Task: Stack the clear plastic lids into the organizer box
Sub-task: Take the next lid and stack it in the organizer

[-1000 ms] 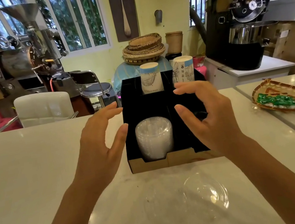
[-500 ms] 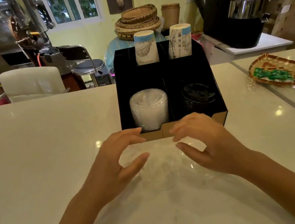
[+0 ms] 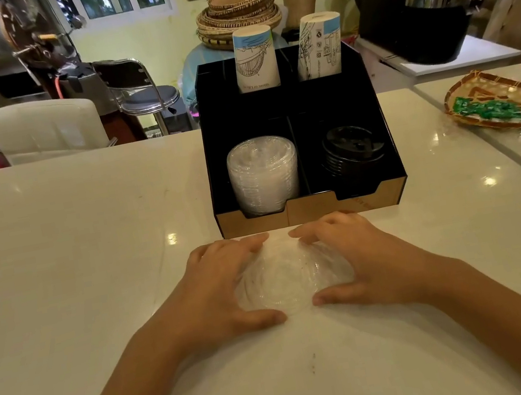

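A black organizer box (image 3: 314,212) with a cardboard-coloured front stands on the white counter. Its front left compartment holds a tall stack of clear lids (image 3: 263,174). On the counter just in front of the box lie loose clear plastic lids (image 3: 292,277), domed and hard to tell apart. My left hand (image 3: 219,288) cups them from the left and my right hand (image 3: 360,256) from the right, fingers and thumbs curled around the rims.
Black lids (image 3: 351,150) fill the front right compartment. Two paper cup stacks (image 3: 255,59) stand in the back compartments. A woven tray (image 3: 507,105) with green packets lies at the right. A seam in the counter runs along the right side.
Both hands came down from the box to the counter and closed around the loose clear lids. The camera tilted down and closer.
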